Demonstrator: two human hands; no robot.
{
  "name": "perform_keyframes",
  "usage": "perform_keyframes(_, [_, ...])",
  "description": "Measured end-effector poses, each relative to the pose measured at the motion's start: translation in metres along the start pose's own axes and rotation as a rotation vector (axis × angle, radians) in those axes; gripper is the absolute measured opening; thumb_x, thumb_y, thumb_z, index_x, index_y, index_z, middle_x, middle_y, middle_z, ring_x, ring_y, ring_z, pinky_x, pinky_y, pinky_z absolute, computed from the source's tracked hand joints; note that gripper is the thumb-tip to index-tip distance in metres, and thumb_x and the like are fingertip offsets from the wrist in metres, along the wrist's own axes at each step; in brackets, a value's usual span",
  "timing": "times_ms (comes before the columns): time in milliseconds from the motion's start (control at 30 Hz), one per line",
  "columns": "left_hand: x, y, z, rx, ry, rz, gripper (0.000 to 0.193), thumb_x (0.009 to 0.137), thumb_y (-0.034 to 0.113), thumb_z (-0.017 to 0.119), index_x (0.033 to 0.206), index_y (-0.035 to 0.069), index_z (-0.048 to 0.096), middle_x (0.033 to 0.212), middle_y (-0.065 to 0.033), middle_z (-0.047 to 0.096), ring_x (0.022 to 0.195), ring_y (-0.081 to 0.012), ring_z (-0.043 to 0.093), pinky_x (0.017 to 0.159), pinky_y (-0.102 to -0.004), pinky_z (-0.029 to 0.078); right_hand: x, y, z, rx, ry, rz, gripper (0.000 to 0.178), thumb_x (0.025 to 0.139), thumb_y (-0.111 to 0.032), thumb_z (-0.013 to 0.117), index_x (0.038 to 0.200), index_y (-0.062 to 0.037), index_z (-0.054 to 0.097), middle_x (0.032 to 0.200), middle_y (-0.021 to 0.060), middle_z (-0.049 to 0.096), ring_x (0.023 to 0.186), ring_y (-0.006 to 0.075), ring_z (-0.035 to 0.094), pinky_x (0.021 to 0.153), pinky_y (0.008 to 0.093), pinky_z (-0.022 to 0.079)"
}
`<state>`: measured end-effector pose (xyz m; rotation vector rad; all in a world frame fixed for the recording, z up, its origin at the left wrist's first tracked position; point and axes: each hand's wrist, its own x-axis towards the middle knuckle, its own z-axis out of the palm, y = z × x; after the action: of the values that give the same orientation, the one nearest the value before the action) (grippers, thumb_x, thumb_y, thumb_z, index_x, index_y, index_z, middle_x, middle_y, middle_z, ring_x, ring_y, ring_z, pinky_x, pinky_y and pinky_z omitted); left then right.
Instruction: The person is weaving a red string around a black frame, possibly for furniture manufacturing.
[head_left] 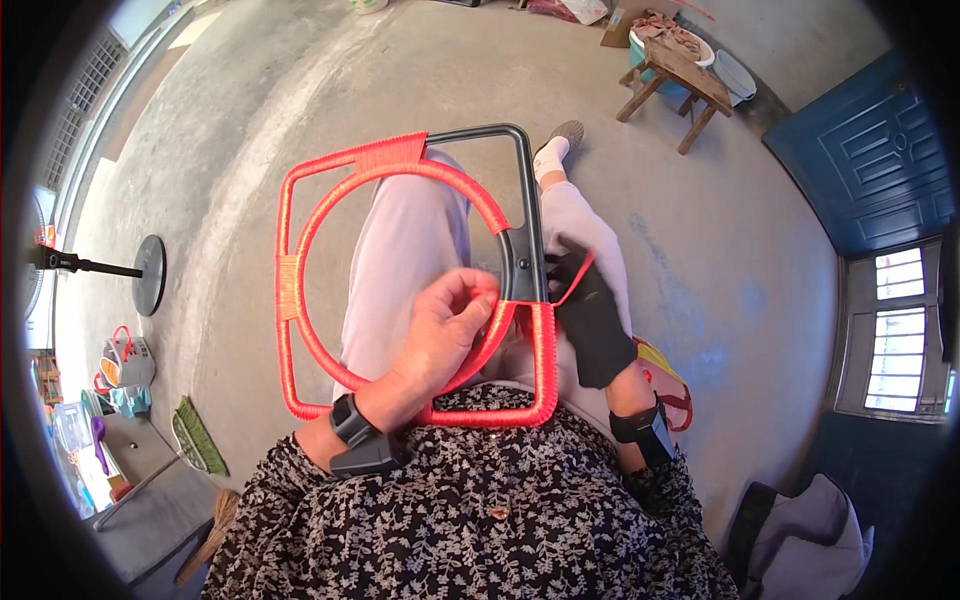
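A square metal frame with a round inner ring lies across my lap. Shiny red cord wraps most of it; bare black metal shows along the upper right side and at the bolted plate. My bare left hand reaches inside the ring, thumb and fingers pinched together at the ring's lower right edge. Outside the right bar is my right hand in a black glove, its fingers closed. A loose length of red cord runs from the end of the wrapping up to that hand. The glove's fingertips are partly hidden behind the bar.
A wooden stool stands ahead to the right, before a basin with cloth. To the left are a fan's round base, a white basket and a green brush head. Blue doors line the right.
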<state>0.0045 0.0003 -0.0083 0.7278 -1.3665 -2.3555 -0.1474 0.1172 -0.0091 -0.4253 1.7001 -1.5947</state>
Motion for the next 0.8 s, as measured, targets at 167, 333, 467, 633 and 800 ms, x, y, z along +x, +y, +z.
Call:
perform_keyframes(167, [-0.007, 0.008, 0.011, 0.156, 0.187, 0.422, 0.015, 0.095, 0.009, 0.059, 0.109, 0.002, 0.056, 0.093, -0.0018, 0.061, 0.082, -0.0073, 0.057, 0.076, -0.0226, 0.048, -0.020, -0.027, -0.002, -0.555, 0.019, -0.673, 0.060, 0.075, -0.008, 0.074, 0.131, -0.0050, 0.050, 0.127, 0.0134, 0.057, 0.121, 0.0266, 0.053, 0.102, 0.0401, 0.041])
perform_keyframes(333, [-0.012, 0.017, 0.014, 0.173, 0.184, 0.454, 0.016, 0.093, 0.006, 0.061, 0.106, 0.001, 0.054, 0.089, 0.0001, 0.058, 0.077, -0.0050, 0.054, 0.069, -0.0197, 0.045, -0.018, -0.034, 0.035, -0.965, -0.194, -0.921, 0.050, 0.069, -0.006, 0.070, 0.118, -0.0069, 0.059, 0.114, 0.0129, 0.061, 0.108, 0.0330, 0.058, 0.093, 0.0418, 0.047])
perform_keyframes(467, [-0.009, 0.015, 0.010, 0.145, 0.190, 0.362, 0.015, 0.093, 0.009, 0.062, 0.103, 0.001, 0.054, 0.087, 0.0005, 0.058, 0.076, -0.0045, 0.053, 0.068, -0.0196, 0.046, -0.017, -0.027, 0.014, -0.653, 0.030, -0.788, 0.033, 0.072, -0.002, 0.066, 0.105, -0.0069, 0.065, 0.104, 0.0129, 0.064, 0.096, 0.0328, 0.063, 0.081, 0.0409, 0.052])
perform_keyframes(633, [-0.006, 0.009, 0.005, 0.223, 0.159, 0.278, 0.012, 0.093, 0.010, 0.062, 0.099, 0.001, 0.055, 0.084, 0.0007, 0.059, 0.075, -0.0039, 0.053, 0.066, -0.0194, 0.045, -0.030, -0.020, -0.074, -1.018, 0.369, -0.725, 0.027, 0.076, -0.002, 0.064, 0.103, -0.0052, 0.064, 0.100, 0.0143, 0.065, 0.089, 0.0333, 0.065, 0.076, 0.0400, 0.052])
perform_keyframes(800, [-0.004, 0.009, 0.002, 0.216, 0.051, 0.089, 0.016, 0.094, 0.016, 0.063, 0.093, 0.001, 0.058, 0.074, 0.0017, 0.059, 0.066, -0.0039, 0.054, 0.060, -0.0206, 0.048, -0.044, 0.011, -0.182, -0.341, 0.883, -0.342, 0.017, 0.087, -0.012, 0.061, 0.101, -0.0021, 0.060, 0.091, 0.0088, 0.063, 0.080, 0.0229, 0.060, 0.079, 0.0345, 0.051])
